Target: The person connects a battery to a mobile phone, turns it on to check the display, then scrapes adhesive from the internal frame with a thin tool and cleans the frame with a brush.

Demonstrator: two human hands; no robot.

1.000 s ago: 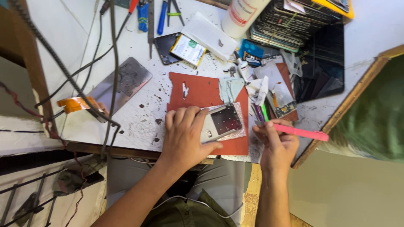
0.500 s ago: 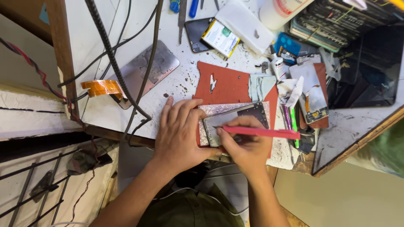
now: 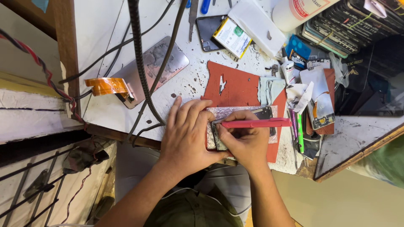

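Observation:
An opened phone (image 3: 264, 114) with a silvery shiny inner frame lies on a red mat (image 3: 235, 86) at the near edge of the white workbench (image 3: 101, 111). My left hand (image 3: 187, 132) rests flat beside it, fingertips pressing on its left end. My right hand (image 3: 244, 141) grips a pink pen-shaped tool (image 3: 259, 123) that lies across the phone, its tip at the phone's left end, under my left fingers. Most of the phone's near part is hidden by my hands.
A phone back cover (image 3: 153, 67) and orange tape roll (image 3: 107, 86) lie at the left under black cables (image 3: 141, 63). A dark phone with battery (image 3: 223, 33), a white bottle (image 3: 294, 10), stacked phones (image 3: 349, 25) and small parts crowd the far right.
My right hand has brought the pink tool from the right side onto the phone, and it now works at the phone's left end. The camera has come closer and shifted left.

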